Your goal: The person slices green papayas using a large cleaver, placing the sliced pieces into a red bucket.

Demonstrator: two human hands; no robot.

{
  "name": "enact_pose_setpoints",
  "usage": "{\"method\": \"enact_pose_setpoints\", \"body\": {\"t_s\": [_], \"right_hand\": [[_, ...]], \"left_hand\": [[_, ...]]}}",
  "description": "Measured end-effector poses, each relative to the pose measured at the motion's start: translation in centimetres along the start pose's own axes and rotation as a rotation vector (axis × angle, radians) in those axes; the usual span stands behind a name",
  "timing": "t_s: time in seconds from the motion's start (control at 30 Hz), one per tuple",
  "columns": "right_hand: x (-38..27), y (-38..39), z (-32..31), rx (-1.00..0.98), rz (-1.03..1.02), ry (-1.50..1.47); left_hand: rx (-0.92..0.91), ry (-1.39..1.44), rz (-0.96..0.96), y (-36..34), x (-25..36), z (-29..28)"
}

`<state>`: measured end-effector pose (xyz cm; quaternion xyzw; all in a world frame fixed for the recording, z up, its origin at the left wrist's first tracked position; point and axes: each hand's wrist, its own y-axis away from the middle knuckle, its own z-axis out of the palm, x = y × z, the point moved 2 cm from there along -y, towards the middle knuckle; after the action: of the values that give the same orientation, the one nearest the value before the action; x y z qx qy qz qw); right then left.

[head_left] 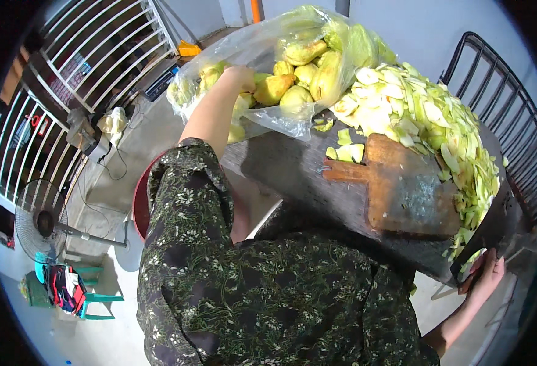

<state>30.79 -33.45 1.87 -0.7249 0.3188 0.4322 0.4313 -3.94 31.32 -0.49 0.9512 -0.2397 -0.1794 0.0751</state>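
Grey fan (pixel 44 224) just below nine o'clock; at eight o'clock, a green plastic chair (pixel 102 298) heaped with clothes (pixel 65 289). Closer in, near nine o'clock, a red tub (pixel 139 206), partly hidden behind the flowered sleeve (pixel 189 195). Just before twelve o'clock, the left hand (pixel 240 78), reaching into a clear plastic bag (pixel 293 124); fingertips hidden, so impossible to tell whether apart or clamped on something. Inside the bag, between eleven and one o'clock, a heap of yellow-green vegetables (pixel 305 74). Underneath, the dark table (pixel 280 163). At three o'clock, a wooden cutting board (pixel 396 195) lying flat, handle toward nine, with green scraps (pixel 349 152) just beside the handle. From one round to four o'clock, a thick bank of pale peelings (pixel 424 110). At four o'clock, the right hand (pixel 489 274), beside the table's edge, fingers bent; impossible to tell whether clamped on anything. Toward two o'clock, beyond the peelings, a black metal rack (pixel 499 68).
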Motion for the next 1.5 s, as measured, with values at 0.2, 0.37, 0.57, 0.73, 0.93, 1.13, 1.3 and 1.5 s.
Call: {"method": "enact_pose_setpoints", "body": {"t_s": [0.2,0.37,0.57,0.73,0.93,1.13,1.3,1.5], "right_hand": [[-0.3,-0.1,0.5,-0.042,-0.021,-0.042],[0.7,-0.2,0.5,0.023,-0.035,-0.047],[-0.2,0.3,0.0,0.054,0.089,-0.031],[2.8,-0.9,1.7,0.085,0.099,-0.091],[0.3,0.8,0.7,0.095,0.039,-0.001],[3.5,1.9,-3.0,0.132,0.065,-0.119],[5.5,0.2,-1.4,0.251,0.292,-0.460],[4.2,-1.0,3.4,0.227,0.260,-0.333]], "left_hand": [[0.044,0.029,0.121,-0.6,-0.5,-0.1],[0.088,0.068,0.157,0.0,-1.4,0.1],[0.461,0.294,0.144,3.2,4.9,-6.6],[0.617,0.506,0.330,-0.4,13.0,-10.0],[0.471,0.489,0.327,-2.1,18.7,-11.0],[0.644,0.484,0.429,5.9,14.1,-12.2],[0.113,0.268,0.262,10.9,12.0,-13.7],[0.234,0.189,0.303,7.0,13.7,-9.6]]}}
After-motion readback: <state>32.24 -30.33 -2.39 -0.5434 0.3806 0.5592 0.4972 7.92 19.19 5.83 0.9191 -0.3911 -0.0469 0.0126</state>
